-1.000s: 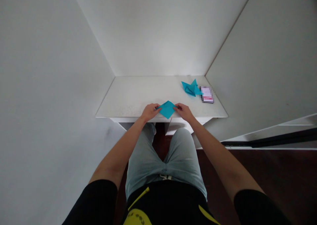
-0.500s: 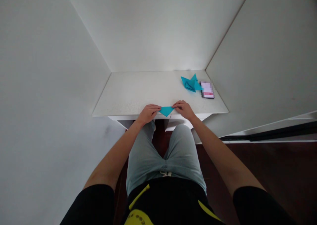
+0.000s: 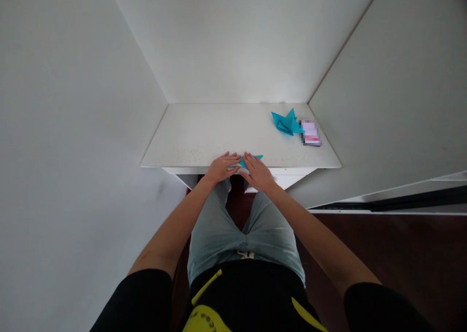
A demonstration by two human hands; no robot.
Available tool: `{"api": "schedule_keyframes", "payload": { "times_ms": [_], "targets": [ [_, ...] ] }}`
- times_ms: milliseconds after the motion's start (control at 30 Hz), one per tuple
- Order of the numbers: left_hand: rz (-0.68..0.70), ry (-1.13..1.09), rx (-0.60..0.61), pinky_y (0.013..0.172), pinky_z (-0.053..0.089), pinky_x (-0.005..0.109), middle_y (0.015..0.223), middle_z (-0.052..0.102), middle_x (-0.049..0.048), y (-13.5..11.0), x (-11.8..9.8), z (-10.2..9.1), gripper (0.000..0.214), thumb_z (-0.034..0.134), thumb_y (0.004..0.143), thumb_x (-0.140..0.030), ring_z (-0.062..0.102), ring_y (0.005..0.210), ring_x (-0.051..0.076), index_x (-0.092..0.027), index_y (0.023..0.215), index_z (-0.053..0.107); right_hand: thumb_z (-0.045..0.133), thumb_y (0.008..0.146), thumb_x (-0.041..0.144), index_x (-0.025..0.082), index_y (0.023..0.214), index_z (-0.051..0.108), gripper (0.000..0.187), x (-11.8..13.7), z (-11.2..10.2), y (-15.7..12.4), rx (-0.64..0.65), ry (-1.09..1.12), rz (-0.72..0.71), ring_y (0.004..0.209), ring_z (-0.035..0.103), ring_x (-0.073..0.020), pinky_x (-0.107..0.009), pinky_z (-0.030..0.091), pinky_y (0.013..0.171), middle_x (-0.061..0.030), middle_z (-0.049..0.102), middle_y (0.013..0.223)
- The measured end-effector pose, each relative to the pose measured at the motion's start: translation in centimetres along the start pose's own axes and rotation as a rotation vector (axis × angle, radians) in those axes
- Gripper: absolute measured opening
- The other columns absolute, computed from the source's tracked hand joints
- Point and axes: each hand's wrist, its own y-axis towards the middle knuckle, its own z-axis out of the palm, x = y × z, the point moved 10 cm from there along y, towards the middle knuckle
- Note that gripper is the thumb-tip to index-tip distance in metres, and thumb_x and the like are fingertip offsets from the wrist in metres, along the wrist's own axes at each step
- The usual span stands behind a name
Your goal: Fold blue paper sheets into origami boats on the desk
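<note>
A small piece of folded blue paper [image 3: 259,157] lies at the front edge of the desk, largely covered by my hands. My right hand [image 3: 258,174] rests across its middle, fingers stretched out flat, with one pointed corner showing past them on the right. Close beside it, my left hand [image 3: 222,168] has its fingers extended at the paper's left end. Between the two hands a sliver of blue shows. Farther back on the right stands a larger blue origami piece [image 3: 286,123] with pointed tips.
The white desk [image 3: 197,132] sits between walls at the left, back and right. A pixelated pinkish, dark-edged rectangular item [image 3: 311,133] lies at its right side, touching or overlapped by the origami's tip. Below the desktop is a white drawer [image 3: 288,180].
My right hand has moved left, from pinching the paper's right corner to lying flat over its middle. My left hand's fingers have spread out. The view has shifted slightly.
</note>
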Motion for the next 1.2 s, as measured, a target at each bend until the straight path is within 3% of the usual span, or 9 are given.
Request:
{"api": "schedule_keyframes", "payload": {
  "times_ms": [233, 467, 567, 667, 767, 900, 1033, 1200],
  "targets": [
    [-0.016, 0.026, -0.028, 0.131, 0.040, 0.053, 0.146, 0.073, 0.0099, 0.0, -0.3, 0.3, 0.035, 0.067, 0.104, -0.037, 0.064, 0.144, 0.025, -0.022, 0.134, 0.076, 0.051, 0.109, 0.057, 0.017, 0.171, 0.040, 0.074, -5.5, -2.8, -2.6, -0.035, -0.013, 0.032, 0.162, 0.041, -0.0349, -0.063, 0.033, 0.133, -0.0188, 0.042, 0.173],
    [-0.141, 0.119, -0.023, 0.128, 0.045, 0.054, 0.146, 0.073, 0.0084, 0.1, -1.5, 0.3, 0.025, 0.072, 0.102, -0.032, 0.065, 0.143, 0.029, -0.025, 0.124, 0.081, 0.053, 0.103, 0.074, 0.011, 0.160, 0.055, 0.085, -7.4, -4.4, -2.4, -0.110, 0.006, 0.109, 0.157, 0.046, -0.0432, -0.070, 0.034, 0.130, -0.0250, 0.051, 0.166],
    [-0.192, 0.112, -0.015, 0.126, 0.045, 0.054, 0.134, 0.080, 0.0069, 0.0, -1.8, -0.5, 0.018, 0.069, 0.103, -0.031, 0.071, 0.134, 0.030, -0.027, 0.113, 0.084, 0.049, 0.104, 0.073, 0.014, 0.152, 0.063, 0.077, -8.4, -5.7, -2.2, -0.177, 0.126, 0.146, 0.150, 0.055, -0.0403, -0.065, 0.041, 0.128, -0.0233, 0.059, 0.160],
    [-0.334, -0.031, -0.127, 0.114, 0.055, 0.048, 0.115, 0.085, 0.0077, 0.1, -0.2, -2.4, 0.026, 0.064, 0.105, -0.041, 0.079, 0.113, 0.029, -0.025, 0.106, 0.084, 0.045, 0.107, 0.070, 0.019, 0.142, 0.068, 0.066, -10.0, -6.6, -1.7, -0.281, 0.309, 0.227, 0.138, 0.065, -0.0351, -0.059, 0.051, 0.120, -0.0205, 0.069, 0.146],
    [-0.489, -0.297, -0.273, 0.092, 0.062, 0.038, 0.102, 0.085, 0.0065, 0.9, 2.5, -3.6, 0.037, 0.061, 0.104, -0.051, 0.078, 0.096, 0.025, -0.022, 0.104, 0.083, 0.049, 0.104, 0.069, 0.019, 0.134, 0.069, 0.061, -11.3, -5.9, -0.4, -0.339, 0.486, 0.334, 0.120, 0.072, -0.0322, -0.053, 0.063, 0.100, -0.0195, 0.072, 0.135],
    [-0.614, -0.534, -0.289, 0.074, 0.060, 0.031, 0.090, 0.082, 0.0048, 2.4, 4.9, -2.1, 0.041, 0.063, 0.100, -0.056, 0.073, 0.082, 0.020, -0.019, 0.101, 0.081, 0.057, 0.099, 0.068, 0.021, 0.126, 0.071, 0.056, -10.1, -3.5, 3.0, -0.270, 0.603, 0.303, 0.094, 0.074, -0.0251, -0.045, 0.064, 0.087, -0.0139, 0.076, 0.122],
    [-0.608, -0.640, -0.191, 0.078, 0.061, 0.033, 0.091, 0.081, 0.0057, 3.2, 5.5, -0.1, 0.034, 0.071, 0.096, -0.052, 0.072, 0.081, 0.019, -0.019, 0.099, 0.078, 0.062, 0.095, 0.064, 0.022, 0.110, 0.076, 0.047, -9.3, -1.8, 5.0, -0.207, 0.684, 0.287, 0.086, 0.072, -0.0233, -0.041, 0.062, 0.084, -0.0070, 0.080, 0.100],
    [-0.646, -0.804, -0.139, 0.087, 0.062, 0.035, 0.099, 0.082, 0.0074, 2.8, 6.5, 0.8, 0.034, 0.081, 0.089, -0.044, 0.074, 0.089, 0.019, -0.016, 0.107, 0.075, 0.071, 0.089, 0.054, 0.024, 0.104, 0.078, 0.035, -9.0, -0.9, 5.6, -0.162, 0.910, 0.263, 0.088, 0.075, -0.0225, -0.038, 0.061, 0.088, -0.0050, 0.083, 0.097]
  ]
}}
